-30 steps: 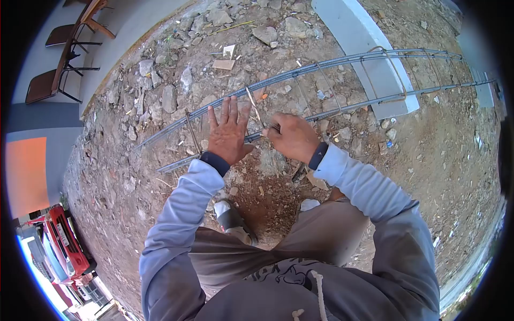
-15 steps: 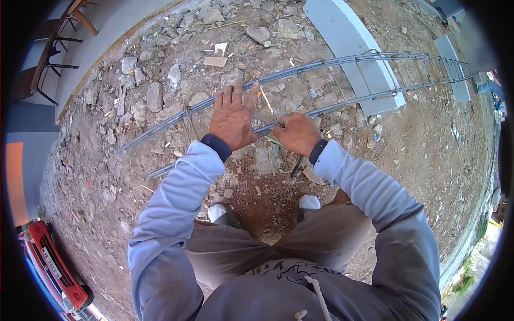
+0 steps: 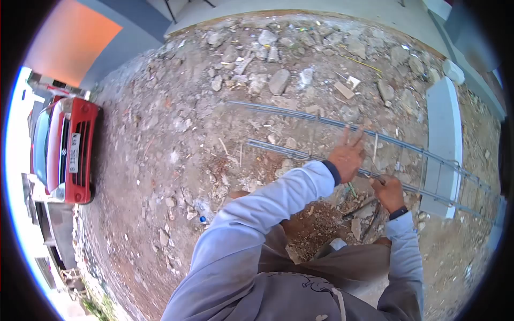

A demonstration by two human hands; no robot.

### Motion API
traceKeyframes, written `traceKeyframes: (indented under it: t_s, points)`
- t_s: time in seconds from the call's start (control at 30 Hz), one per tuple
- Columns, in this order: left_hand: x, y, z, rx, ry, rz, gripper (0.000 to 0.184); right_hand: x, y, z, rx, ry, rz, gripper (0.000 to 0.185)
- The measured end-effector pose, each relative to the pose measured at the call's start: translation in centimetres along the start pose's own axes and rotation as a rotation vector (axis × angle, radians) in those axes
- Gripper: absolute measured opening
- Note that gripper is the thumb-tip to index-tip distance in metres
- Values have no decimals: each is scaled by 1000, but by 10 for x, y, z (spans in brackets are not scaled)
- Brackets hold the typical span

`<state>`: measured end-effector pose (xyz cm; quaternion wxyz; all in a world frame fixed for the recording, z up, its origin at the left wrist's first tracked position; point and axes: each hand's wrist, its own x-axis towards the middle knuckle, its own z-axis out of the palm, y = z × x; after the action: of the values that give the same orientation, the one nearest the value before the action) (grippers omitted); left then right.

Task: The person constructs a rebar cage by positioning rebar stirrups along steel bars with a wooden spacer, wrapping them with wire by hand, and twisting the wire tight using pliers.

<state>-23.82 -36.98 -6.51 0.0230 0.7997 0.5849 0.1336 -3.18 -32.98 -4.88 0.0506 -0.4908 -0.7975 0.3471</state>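
Note:
A long rebar cage (image 3: 289, 112) of paired steel bars joined by thin stirrups stretches across the ground in front of me. My left hand (image 3: 348, 156) lies over it with fingers spread, fingertips by the far bars and the heel at the near bars. Just to the right, my right hand (image 3: 389, 193) is closed at the near bars, knuckles up. Its fingers hide part of the steel, and whether they pinch a bar or something smaller is not visible. A thin pale strip (image 3: 375, 145) stands between the two bar pairs near my hands.
A grey slab (image 3: 444, 117) lies beneath the cage's right part. Stones (image 3: 279, 82) and rubble cover the ground. Dark elongated pieces (image 3: 360, 209) lie near my feet. A red car (image 3: 80, 150) stands at the left, beside an orange and grey wall (image 3: 75, 37).
My view has swung left, so the cage and both hands appear farther right and the whole car shows. Both hands keep about the same places on the cage, left spread, right closed.

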Motion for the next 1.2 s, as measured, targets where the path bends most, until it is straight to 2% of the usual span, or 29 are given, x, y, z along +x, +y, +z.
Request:
traceKeyframes:
  t_s: [0.03,0.07,0.1,0.13,0.2,0.27,0.4,0.5,0.53,0.63,0.67,0.77,0.8,0.9,1.0,1.1,1.2]
  points:
    - [-1,6,9,-20,18,-35,40,4,13,4,68,71,-89,37]
    - [2,12,4,-75,-24,-82,32,7,9,1,228,-17,61,42]
    - [7,19,-4,-112,-116,-157,23,11,24,9,374,-14,89,40]
    - [8,22,-12,-236,-190,-233,21,10,17,7,365,-15,51,39]
    - [7,33,-6,-304,-151,-386,23,10,20,1,362,42,5,37]
    - [-1,40,5,-306,-123,-427,23,15,32,7,391,131,-39,38]
    - [-4,46,18,-359,-61,-587,23,6,19,-9,323,145,-81,49]
    - [4,55,12,-318,-159,-635,24,16,49,-2,147,205,-154,53]
    - [6,55,12,-289,-182,-638,24,16,50,-8,164,145,-111,56]
    - [10,57,20,-217,-213,-658,25,14,51,-12,208,156,-67,55]
    - [11,57,23,-203,-200,-662,25,14,56,0,315,264,-55,48]
    - [11,64,20,-213,-189,-712,25,21,82,4,146,217,-206,49]
    - [9,67,18,-208,-174,-723,26,18,76,1,34,179,-156,49]
    - [8,69,21,-184,-193,-737,27,25,83,15,107,346,-135,51]
    - [10,66,26,-191,-162,-733,23,19,74,10,107,311,-29,61]
    - [10,67,25,-217,-178,-761,20,23,79,15,69,361,-34,53]
    - [13,71,16,-214,-202,-762,17,34,94,8,-45,168,-15,51]
